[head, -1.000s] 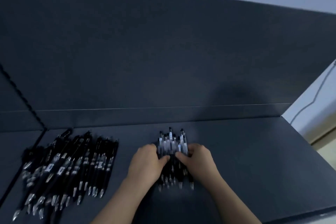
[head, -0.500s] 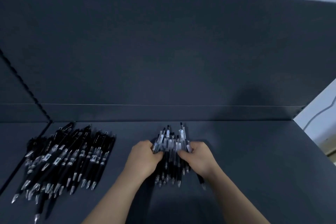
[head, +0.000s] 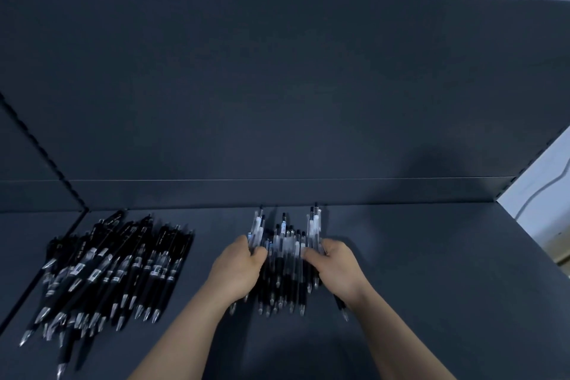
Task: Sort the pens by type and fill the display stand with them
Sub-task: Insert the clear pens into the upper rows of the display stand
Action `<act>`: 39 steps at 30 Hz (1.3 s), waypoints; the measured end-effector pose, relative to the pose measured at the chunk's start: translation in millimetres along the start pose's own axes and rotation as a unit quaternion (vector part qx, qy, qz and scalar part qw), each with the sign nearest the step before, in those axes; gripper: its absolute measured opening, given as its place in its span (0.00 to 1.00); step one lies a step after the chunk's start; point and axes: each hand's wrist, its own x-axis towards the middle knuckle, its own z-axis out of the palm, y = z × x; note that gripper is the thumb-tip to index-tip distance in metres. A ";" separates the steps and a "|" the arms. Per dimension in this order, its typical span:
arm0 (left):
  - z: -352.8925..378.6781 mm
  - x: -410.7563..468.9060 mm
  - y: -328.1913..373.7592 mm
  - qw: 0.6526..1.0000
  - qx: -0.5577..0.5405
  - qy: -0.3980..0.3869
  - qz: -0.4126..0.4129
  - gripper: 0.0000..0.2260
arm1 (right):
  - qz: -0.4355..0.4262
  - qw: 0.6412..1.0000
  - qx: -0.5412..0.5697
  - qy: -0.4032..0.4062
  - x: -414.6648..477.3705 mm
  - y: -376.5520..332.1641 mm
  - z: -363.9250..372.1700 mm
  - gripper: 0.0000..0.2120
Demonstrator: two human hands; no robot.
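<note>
A bunch of clear-barrelled pens (head: 285,259) with black grips lies on the dark shelf (head: 431,271) of the display stand, tips toward me. My left hand (head: 239,268) presses on the bunch's left side, fingers curled around a few pens. On the right side my right hand (head: 336,265) does the same. The pens fan out between the hands, their clicker ends near the shelf's back wall. A separate pile of black pens (head: 108,268) with silver tips lies at the left of the shelf, untouched.
The stand's tall dark back panel (head: 277,86) rises behind the shelf. A notched upright post (head: 40,148) runs diagonally at the left. Bare shelf lies right of the hands. The shelf's right edge meets a pale wall (head: 543,203).
Both hands have spread a little apart and pushed the clear pens toward the back wall, so the bunch is wider and more fanned. The black pile has not been touched.
</note>
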 end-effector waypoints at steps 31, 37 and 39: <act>-260.2 -206.4 -207.0 0.904 -0.384 0.186 0.012 0.08 | -0.152 0.934 0.150 -0.287 -148.4 -206.1 339.1 0.11; -326.0 -248.8 -278.7 0.862 -0.466 0.197 -0.029 0.11 | -0.151 0.911 0.170 -0.343 -184.0 -243.1 447.4 0.13; -342.8 -254.7 -297.0 0.854 -0.474 0.210 -0.035 0.12 | -0.143 0.907 0.156 -0.363 -189.1 -253.6 475.4 0.13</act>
